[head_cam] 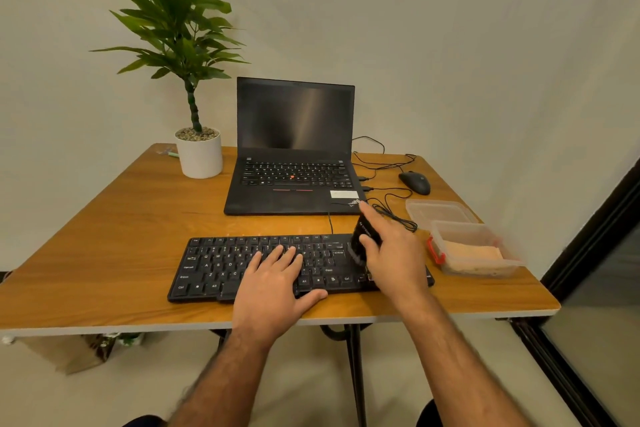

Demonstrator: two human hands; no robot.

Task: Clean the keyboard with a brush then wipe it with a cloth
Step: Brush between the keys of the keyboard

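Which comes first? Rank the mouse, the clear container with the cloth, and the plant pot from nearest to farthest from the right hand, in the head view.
1. Clear container, just right of the right hand.
2. Mouse, farther back on the right.
3. Plant pot, far back left.

1. We see the keyboard (pixel 242 267) at the lower centre of the frame, on the worktop (pixel 121 236).
2. Above it we find the laptop (pixel 294 156).
3. Upper left of the laptop we see the potted plant (pixel 200 152).
4. At right we find the mouse (pixel 415 182), and below it the container (pixel 474 253) holding the cloth (pixel 472 253).
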